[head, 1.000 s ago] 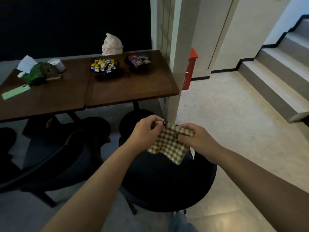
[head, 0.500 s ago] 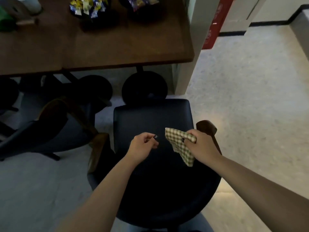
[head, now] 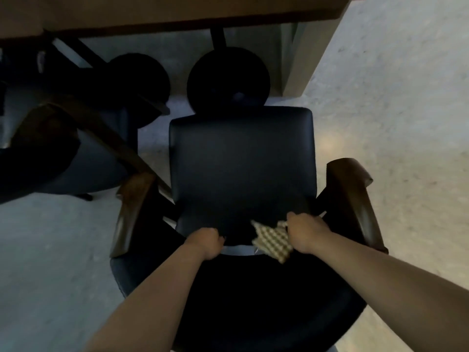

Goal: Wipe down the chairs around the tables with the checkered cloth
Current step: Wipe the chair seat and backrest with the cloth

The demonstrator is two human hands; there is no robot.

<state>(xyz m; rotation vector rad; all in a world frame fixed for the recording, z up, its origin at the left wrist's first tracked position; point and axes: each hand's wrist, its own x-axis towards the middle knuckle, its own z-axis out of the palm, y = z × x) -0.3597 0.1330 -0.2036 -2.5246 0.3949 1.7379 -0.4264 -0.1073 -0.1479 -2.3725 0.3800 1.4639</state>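
Brown wooden table (head: 177,11) along the top edge. Beneath it, two black round pedestal bases (head: 228,80), side by side on pale speckled floor (head: 406,102). Beige pillar (head: 307,59) just beside the table's right corner.

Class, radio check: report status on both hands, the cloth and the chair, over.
Right hand grips checkered cloth at back of chair seat. Left hand curled at seat's rear edge, grip unclear. Nothing blocking the seat. Over.
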